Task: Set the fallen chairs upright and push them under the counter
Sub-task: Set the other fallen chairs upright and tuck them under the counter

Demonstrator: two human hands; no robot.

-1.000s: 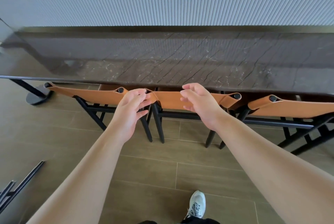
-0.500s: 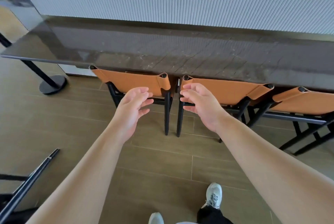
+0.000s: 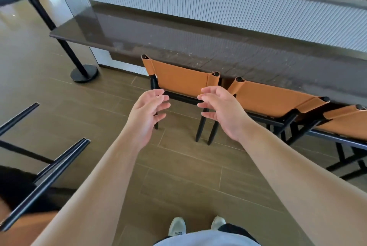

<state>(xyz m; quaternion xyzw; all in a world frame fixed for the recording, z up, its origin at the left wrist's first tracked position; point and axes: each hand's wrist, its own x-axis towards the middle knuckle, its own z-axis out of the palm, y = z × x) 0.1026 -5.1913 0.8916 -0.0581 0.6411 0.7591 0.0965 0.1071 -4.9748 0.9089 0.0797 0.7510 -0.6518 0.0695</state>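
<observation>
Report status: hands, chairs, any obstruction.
Left hand and right hand open, holding nothing. Three upright chairs at counter. Fallen chair lies left on the floor; nothing blocking it.

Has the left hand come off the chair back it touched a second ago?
Yes. The left hand hangs open and empty, drawn back toward the person, below the orange chair back tucked at the counter.
</observation>
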